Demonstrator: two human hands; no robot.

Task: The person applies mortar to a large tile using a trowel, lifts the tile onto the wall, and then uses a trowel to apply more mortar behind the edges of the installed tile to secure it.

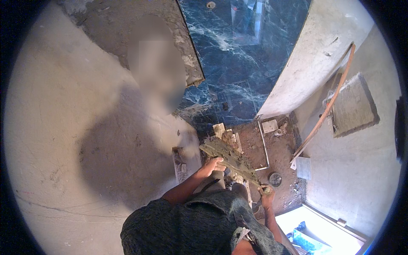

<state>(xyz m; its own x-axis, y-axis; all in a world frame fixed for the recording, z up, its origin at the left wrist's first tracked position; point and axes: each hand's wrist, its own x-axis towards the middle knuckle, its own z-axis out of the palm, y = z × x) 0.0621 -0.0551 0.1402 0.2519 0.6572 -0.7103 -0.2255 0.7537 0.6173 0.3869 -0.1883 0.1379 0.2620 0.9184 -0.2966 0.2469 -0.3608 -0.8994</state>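
Note:
A long flat slab [229, 158], its top coated with wet grey-brown mortar, slants in front of my body. My left hand [213, 165] grips its near edge, thumb lying over the top. At the slab's right end my right hand [266, 190] is closed around something small and mortar-smeared, possibly a trowel handle; the fingers hide most of it. Under the slab show rough wooden planks [219, 129], partly covered by the mortar and my legs.
Glossy blue marbled tiles [242, 72] cover the surface ahead. Bare plaster walls stand left and right. A bent wooden strip [329, 106] leans by a square mortar patch [355, 106]. On the dirt floor lie a thin white pipe [264, 144] and a round dark container [275, 179].

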